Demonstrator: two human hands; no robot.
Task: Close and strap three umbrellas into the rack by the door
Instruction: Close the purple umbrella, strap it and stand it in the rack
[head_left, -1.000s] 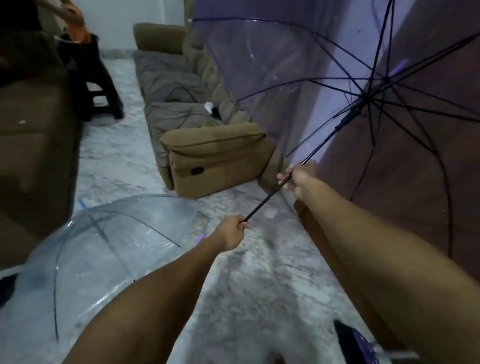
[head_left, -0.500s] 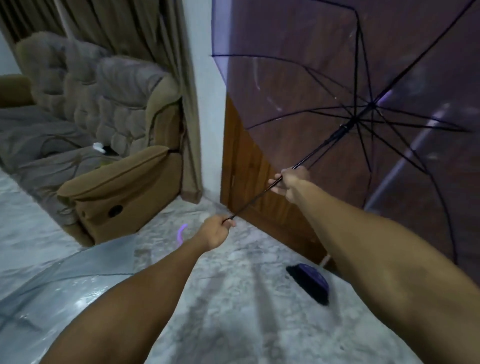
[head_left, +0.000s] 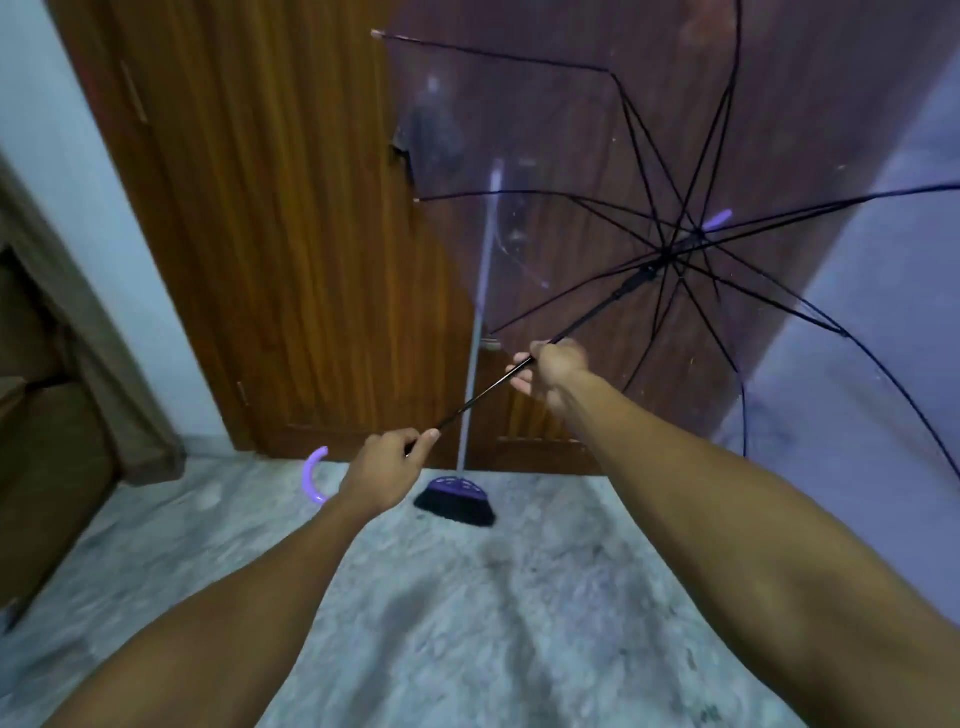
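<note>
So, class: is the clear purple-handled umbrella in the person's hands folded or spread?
Spread. The umbrella's ribs fan out from the hub with the canopy stretched, while the left hand and right hand grip its shaft.

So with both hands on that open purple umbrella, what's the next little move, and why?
Probably slide the right hand up the shaft to the runner and pull it down. The canopy is fully spread, and the left hand grips the shaft just above the handle, steadying it.

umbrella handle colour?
Light purple: the curved handle shows just past the left hand, clearest in the head view.
</note>
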